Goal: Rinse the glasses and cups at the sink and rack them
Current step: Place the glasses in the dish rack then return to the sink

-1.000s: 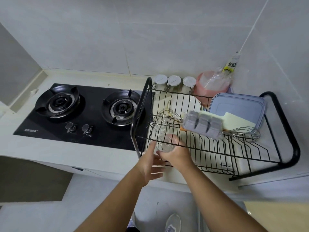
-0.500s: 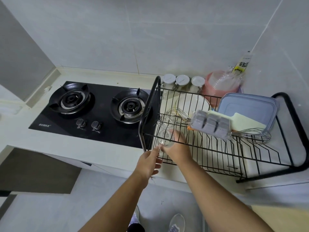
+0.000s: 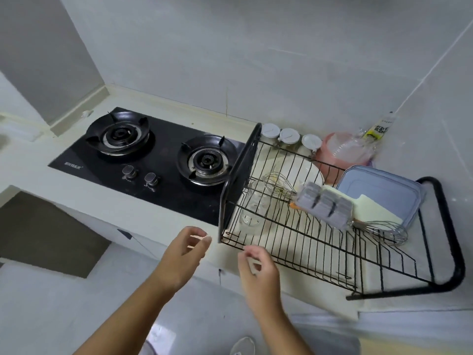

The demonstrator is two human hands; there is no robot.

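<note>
Hovering empty, loosely curled: left hand (image 3: 183, 254), right hand (image 3: 258, 272) | cream counter (image 3: 153, 210): black hob (image 3: 163, 160), wire rack (image 3: 234, 180) | grey tiled walls (image 3: 230, 60)

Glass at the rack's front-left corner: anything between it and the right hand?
Only the front wire edge of the rack; the right hand hovers empty just before it, and the glass is open from above.

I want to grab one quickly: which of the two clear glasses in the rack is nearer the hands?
The front glass, in the near left corner of the rack. The other glass stands behind it, farther from the hands, beside a whisk.
</note>
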